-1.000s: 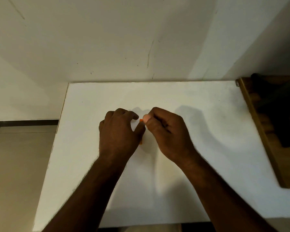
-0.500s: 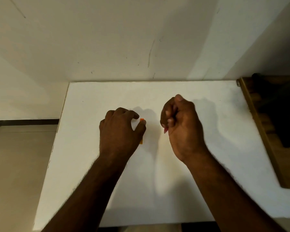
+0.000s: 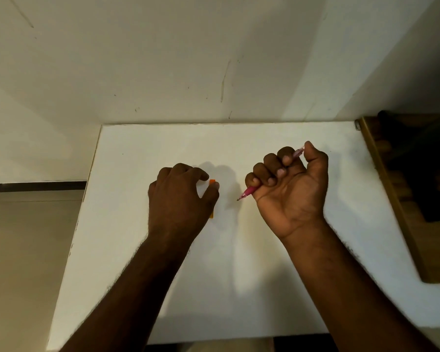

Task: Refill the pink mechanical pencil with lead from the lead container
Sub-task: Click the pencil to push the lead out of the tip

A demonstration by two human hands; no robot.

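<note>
Right hand: the right hand [image 3: 290, 189] is turned palm up and clenched in a fist around the pencil [image 3: 249, 193], thumb laid on the cap end.
Pencil axis: it runs through the fist from about 8 o'clock, where the tip sticks out and points toward the other hand, to about 2 o'clock, where the clear pink cap end shows by the thumb.
Left hand: the left hand [image 3: 181, 199] lies knuckles up on the table [image 3: 264, 288], thumb and forefinger pinching the container [image 3: 212, 196].
Container: a small orange box; only its top corner at 12 o'clock and a sliver of its lower end at 6 o'clock show past the thumb, so its long axis runs roughly toward and away from the person. Whether it is open, I cannot tell.
Key relation: the container lies at about 9 o'clock from the pencil tip, near but apart; the cap end, where I judge lead must go in, is at the far side of the fist, away from the container. The left hand is the nearer one to the lead.
Change: half a second ago the right fist was closer in, knuckles toward the camera, only a red tip showing below it; now it has swung out toward 3 o'clock and rolled palm up. The left hand has not shifted.
Surroundings: white wall at 12 o'clock, a wooden board [image 3: 391, 199] at 3 o'clock.
</note>
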